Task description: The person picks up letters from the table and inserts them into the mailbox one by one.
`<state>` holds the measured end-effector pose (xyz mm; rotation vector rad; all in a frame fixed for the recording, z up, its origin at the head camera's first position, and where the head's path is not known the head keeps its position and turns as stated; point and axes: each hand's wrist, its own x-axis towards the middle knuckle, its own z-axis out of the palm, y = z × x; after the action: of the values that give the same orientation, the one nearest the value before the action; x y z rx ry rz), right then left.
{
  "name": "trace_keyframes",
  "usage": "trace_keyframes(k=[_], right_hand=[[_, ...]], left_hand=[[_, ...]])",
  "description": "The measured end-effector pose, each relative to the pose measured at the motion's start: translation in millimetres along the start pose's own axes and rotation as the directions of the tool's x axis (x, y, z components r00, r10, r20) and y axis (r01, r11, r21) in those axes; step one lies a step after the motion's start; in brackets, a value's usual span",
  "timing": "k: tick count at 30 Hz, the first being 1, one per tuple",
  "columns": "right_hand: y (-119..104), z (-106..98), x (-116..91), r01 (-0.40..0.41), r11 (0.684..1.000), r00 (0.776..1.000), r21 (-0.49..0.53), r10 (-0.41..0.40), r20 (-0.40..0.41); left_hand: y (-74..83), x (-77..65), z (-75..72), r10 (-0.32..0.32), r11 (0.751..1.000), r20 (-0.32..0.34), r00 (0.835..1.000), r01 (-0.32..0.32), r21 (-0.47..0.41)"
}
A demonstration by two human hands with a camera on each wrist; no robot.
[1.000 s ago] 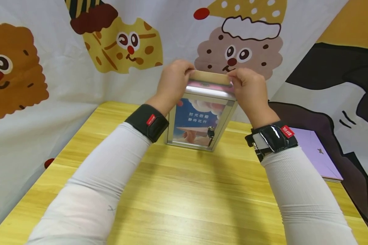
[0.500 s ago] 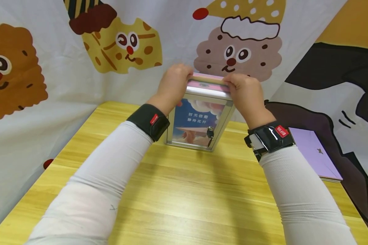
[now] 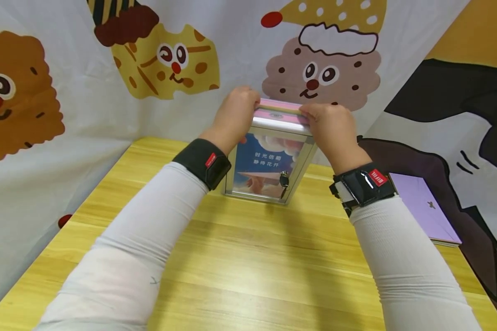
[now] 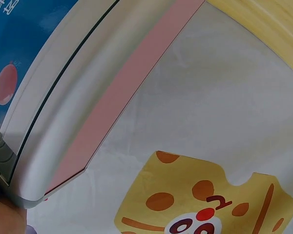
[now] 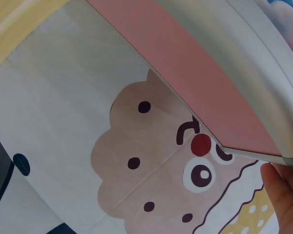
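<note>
A silver-framed letter box (image 3: 269, 161) with a pink top stands upright on the table, its glazed front showing a blue picture and white writing. A lock with a key (image 3: 284, 179) sits low on the front door. Across the pink top runs the thin tan edge of an envelope (image 3: 279, 109), the rest of it hidden in the box. My left hand (image 3: 235, 110) pinches the left end of that edge. At the other end my right hand (image 3: 333, 126) pinches it, thumb and fingertips close to the pink top. In the right wrist view, fingers (image 5: 278, 187) show beside the box's corner.
Purple envelopes (image 3: 424, 207) lie stacked at the right side of the wooden table (image 3: 248, 266). A white cloth (image 3: 178, 115) printed with cartoon biscuits and cheese hangs close behind the box.
The tan envelope has sunk down into the box top, from a broad strip to a thin edge. Both hands have lowered slightly with it, the right one also a little leftward.
</note>
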<state>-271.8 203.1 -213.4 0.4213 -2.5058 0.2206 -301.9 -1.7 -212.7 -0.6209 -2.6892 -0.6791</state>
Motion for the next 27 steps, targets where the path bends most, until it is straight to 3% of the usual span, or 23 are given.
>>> trace_keyframes(k=[7, 16, 23, 27], right_hand=[[2, 2, -2, -0.004, 1.000, 1.000, 0.004, 0.004, -0.010], [2, 5, -4, -0.029, 0.999, 0.999, 0.036, 0.030, -0.035], [5, 10, -14, 0.023, 0.996, 0.989, 0.088, -0.010, -0.150], [6, 8, -25, 0.019, 0.991, 0.972, 0.132, 0.013, -0.235]], left_hand=[[0.0, 1.8, 0.4, -0.020, 1.000, 0.025, 0.999, 0.020, 0.006], [-1.7, 1.8, 3.7, -0.021, 0.999, 0.007, 1.000, 0.022, -0.033], [-4.6, -5.5, 5.7, 0.023, 0.996, -0.091, 0.996, -0.031, -0.080], [-1.4, -16.5, 6.2, 0.111, 0.989, -0.197, 0.974, -0.128, -0.079]])
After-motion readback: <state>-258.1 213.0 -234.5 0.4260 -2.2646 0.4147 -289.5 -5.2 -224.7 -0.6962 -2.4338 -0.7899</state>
